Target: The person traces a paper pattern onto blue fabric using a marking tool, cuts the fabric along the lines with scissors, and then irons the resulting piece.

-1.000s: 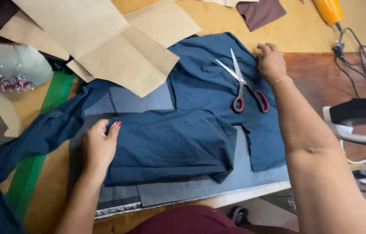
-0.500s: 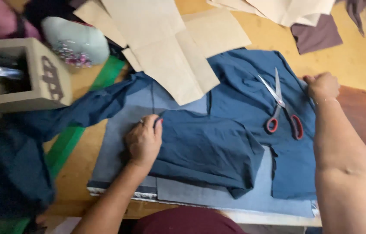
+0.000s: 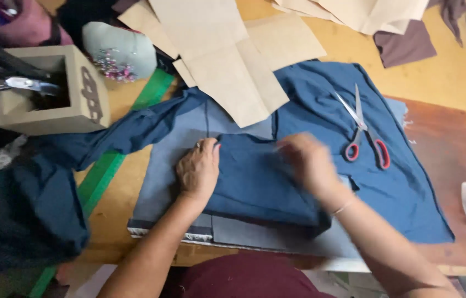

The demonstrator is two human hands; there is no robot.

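Looking down, head view: a folded piece of dark blue fabric (image 3: 255,176) lies on a paler grey-blue layer (image 3: 161,182) near the front edge of a wooden table (image 3: 453,72).
Left hand (image 3: 198,171): flat on the fabric's left edge, fingers spread and pressing, gripping nothing.
Right hand (image 3: 311,163): blurred over the fabric's middle; whether it pinches cloth or lies open I cannot tell.
Fabric axis: the long side runs left to right across the table, the folded edge facing the person, the loose tail (image 3: 128,132) trailing off to the left past a green ruler (image 3: 106,171).
Nearby: red-handled scissors (image 3: 362,129) lie on the blue cloth just right of the right hand, blades pointing away from the person; paper pattern pieces (image 3: 227,60) overlap the far edge.
Risk, scissors: a sweeping right hand could knock them or catch the blades.
Risk, layers: smoothing with only one hand pressing may drag the top fold askew over the grey-blue layer.
Risk, tail: its hanging weight could pull the piece leftward.
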